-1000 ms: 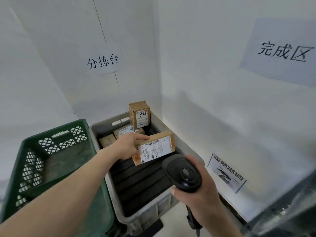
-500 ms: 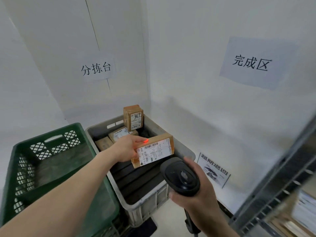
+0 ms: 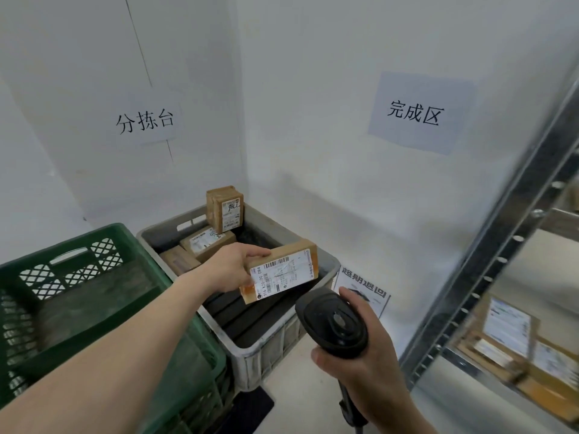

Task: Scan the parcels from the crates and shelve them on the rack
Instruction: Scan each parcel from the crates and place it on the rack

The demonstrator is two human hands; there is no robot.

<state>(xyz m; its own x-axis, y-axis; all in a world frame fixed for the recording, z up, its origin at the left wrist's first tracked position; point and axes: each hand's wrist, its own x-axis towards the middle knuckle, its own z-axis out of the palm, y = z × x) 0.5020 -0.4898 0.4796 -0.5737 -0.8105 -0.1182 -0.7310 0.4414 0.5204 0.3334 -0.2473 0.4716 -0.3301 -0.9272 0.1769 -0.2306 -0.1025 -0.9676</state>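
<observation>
My left hand (image 3: 232,267) grips a flat brown parcel (image 3: 282,270) by its left end, white barcode label turned toward me, above the grey crate (image 3: 260,349). My right hand (image 3: 366,361) holds a black barcode scanner (image 3: 333,321) by its handle, just below and right of the parcel, its head pointing at the label. Inside the grey crate's far end, one small brown parcel (image 3: 225,208) stands upright and two more parcels (image 3: 206,242) lie flat. The metal rack (image 3: 488,264) stands at the right, with labelled parcels (image 3: 513,343) on a lower shelf.
A green lattice crate (image 3: 94,296) sits left of the grey one, under my left forearm. Paper signs hang on the white walls, and a printed sheet (image 3: 363,289) leans low on the wall behind the grey crate. A dark mat lies on the floor.
My view has swung right, bringing the metal rack and its parcels into sight. The red scan dot seen on the parcel half a second ago is gone. Both hands keep their hold.
</observation>
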